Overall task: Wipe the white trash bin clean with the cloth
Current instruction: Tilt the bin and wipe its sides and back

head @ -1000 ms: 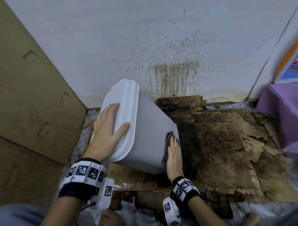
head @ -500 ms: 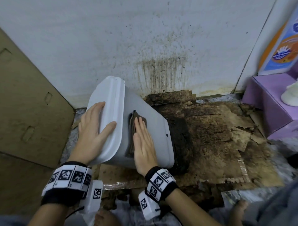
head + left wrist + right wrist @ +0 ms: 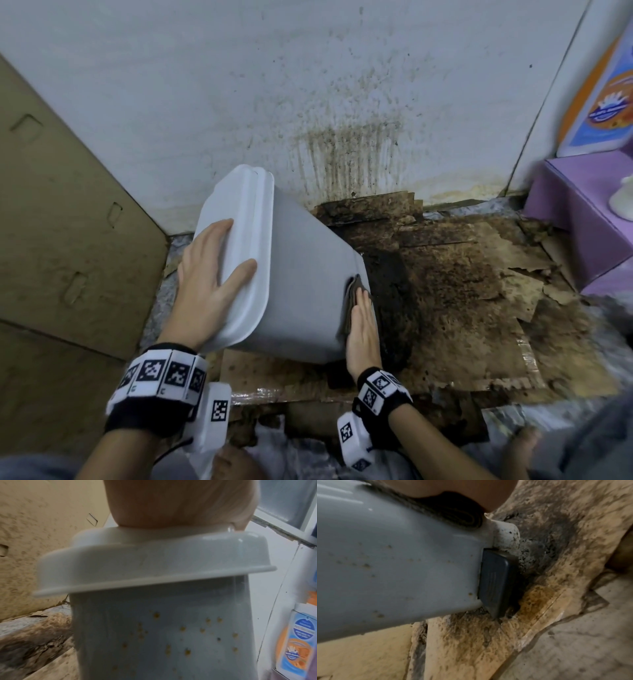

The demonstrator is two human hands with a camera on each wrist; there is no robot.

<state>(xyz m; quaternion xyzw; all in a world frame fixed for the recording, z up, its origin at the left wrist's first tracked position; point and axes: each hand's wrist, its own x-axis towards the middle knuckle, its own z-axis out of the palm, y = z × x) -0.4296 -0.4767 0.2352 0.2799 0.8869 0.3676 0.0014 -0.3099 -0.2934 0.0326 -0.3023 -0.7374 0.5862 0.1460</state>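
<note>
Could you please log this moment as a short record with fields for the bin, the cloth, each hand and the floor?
bin: white trash bin tilted, lid on
cloth: dark cloth flat against the bin's side near its base
left hand: left hand flat on the lid, steadying
right hand: right hand presses the cloth with straight fingers
spots: yellowish specks on bin side
floor: stained cardboard beneath

Wall (image 3: 308, 85) close behind (cardboard (image 3: 68, 222) leftward)

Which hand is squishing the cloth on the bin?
The right hand. It presses the dark cloth flat against the white trash bin near its base, while the left hand rests on the lid.
</note>
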